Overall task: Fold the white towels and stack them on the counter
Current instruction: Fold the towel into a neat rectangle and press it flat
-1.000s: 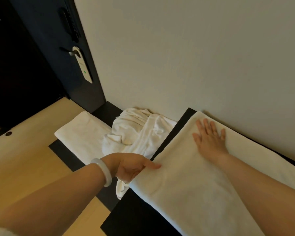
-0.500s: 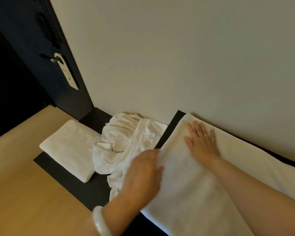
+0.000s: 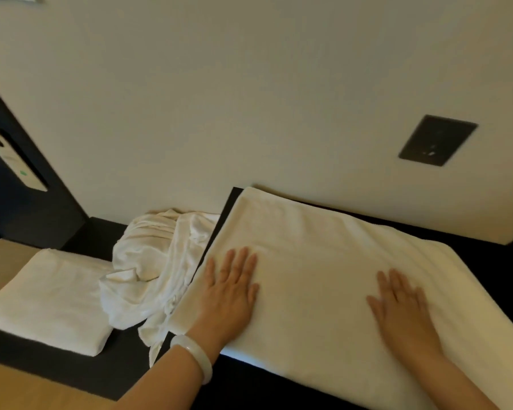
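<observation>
Milky-white bangle (image 3: 194, 358), smooth, thick, rounded, on the wrist behind the left grip (image 3: 228, 288), 7 o'clock in view. Forearms bare.

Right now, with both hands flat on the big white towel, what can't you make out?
Head view only:
Large flat white towel: right end cut off by the frame edge.
Crumpled white cloth pile: partly hidden behind that towel; piece count unclear.
Dark rectangular wall plate: blurred, markings unreadable.
White door hanger card: blurred, print unreadable.
Right hand: blurred, fingertips indistinct.

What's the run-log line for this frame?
left hand: flat on spread towel; right hand: flat on it; folded towel: far left; crumpled towel: between
</observation>
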`<state>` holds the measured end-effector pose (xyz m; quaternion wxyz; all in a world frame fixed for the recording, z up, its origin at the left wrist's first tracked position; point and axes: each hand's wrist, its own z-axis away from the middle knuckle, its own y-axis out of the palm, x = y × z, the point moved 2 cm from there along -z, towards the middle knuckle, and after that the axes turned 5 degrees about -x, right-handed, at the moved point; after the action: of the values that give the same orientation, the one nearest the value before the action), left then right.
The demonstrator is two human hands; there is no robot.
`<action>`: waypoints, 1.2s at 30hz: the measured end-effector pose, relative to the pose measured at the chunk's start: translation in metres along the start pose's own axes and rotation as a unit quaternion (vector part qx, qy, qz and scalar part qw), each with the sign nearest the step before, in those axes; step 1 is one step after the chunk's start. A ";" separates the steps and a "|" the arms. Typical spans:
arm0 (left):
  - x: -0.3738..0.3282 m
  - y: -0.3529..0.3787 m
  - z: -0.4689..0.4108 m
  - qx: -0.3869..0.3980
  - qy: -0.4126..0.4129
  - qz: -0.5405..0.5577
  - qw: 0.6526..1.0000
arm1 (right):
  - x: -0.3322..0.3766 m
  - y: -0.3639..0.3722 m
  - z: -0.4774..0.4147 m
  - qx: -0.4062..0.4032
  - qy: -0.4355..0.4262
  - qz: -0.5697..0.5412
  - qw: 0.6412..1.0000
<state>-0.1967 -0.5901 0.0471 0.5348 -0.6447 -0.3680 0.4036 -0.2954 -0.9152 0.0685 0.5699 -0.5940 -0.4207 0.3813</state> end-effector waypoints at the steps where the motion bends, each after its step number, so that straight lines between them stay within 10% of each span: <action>1: -0.004 -0.002 0.000 -0.013 -0.004 -0.005 1.000 | -0.003 -0.003 0.004 0.007 0.014 0.000 1.000; 8: -0.085 0.000 0.010 0.002 0.185 0.023 0.982 | 0.029 0.003 0.050 0.035 -0.089 -0.056 0.994; 16: -0.084 0.015 0.011 0.009 0.181 0.016 0.983 | -0.067 -0.033 0.081 0.053 0.077 -0.018 0.995; 27: -0.075 0.011 0.044 -0.007 0.115 0.005 0.993 | -0.107 -0.026 0.058 0.121 -0.037 -0.174 0.977; 32: -0.121 0.010 0.013 0.013 0.093 0.011 0.996 | -0.167 -0.055 0.056 -0.073 0.176 -0.337 0.922; 36: -0.208 0.004 -0.032 0.010 0.179 0.048 0.983 | -0.203 -0.053 0.018 -0.047 0.282 -0.377 0.881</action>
<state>-0.2507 -0.7915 0.0730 0.5789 -0.7179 -0.2307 0.3102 -0.3880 -1.0989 0.1147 0.7368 -0.4986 -0.4518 -0.0663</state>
